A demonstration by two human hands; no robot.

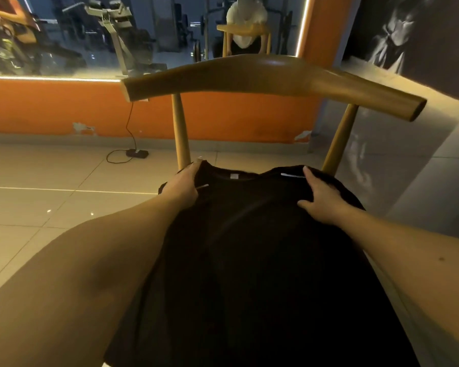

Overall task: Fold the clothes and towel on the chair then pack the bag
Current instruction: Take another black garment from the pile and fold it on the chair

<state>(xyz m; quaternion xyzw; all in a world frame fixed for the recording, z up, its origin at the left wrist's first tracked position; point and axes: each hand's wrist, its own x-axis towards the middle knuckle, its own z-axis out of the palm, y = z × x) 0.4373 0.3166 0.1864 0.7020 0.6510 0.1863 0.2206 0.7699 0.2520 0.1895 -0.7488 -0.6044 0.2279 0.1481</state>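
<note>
The black shirt [249, 247] lies spread over the chair [249, 75] seat, collar toward the backrest. The right hand [321, 200] presses one shoulder with spread fingers [310, 178]. Whether the left hand [186, 184] pinches the other shoulder I cannot tell (its fingertips are hidden). Best to smooth outward, then fold the sides in evenly.

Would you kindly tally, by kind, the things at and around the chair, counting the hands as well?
Bare hands: 2 (left hand, right hand)
Black T-shirt spread on the seat: 1
Wooden chair with curved backrest: 1
Black power adapter with cable, on the tiled floor: 1
Total: 5
</note>
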